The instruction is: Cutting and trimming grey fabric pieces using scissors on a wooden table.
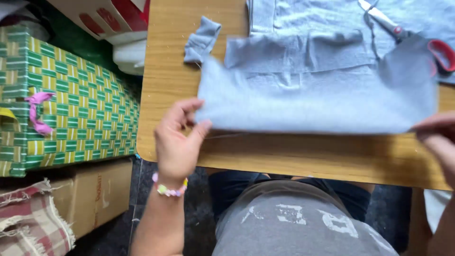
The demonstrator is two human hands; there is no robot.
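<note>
A light grey fabric piece (313,102) is stretched flat just above the wooden table (284,156). My left hand (177,137) pinches its near left corner; a beaded bracelet circles that wrist. At the right edge of view my right hand (438,135) pinches the near right corner. More grey fabric (303,28) lies flat on the table behind it. A small grey scrap (201,40) sits to the left of that fabric. Red-handled scissors (407,35) rest on the fabric at the far right.
A green and yellow woven box (71,99) with a pink ribbon stands left of the table. Below it sit a cardboard box (102,194) and a checked red cloth (28,223). A red and white carton (109,19) lies at top left.
</note>
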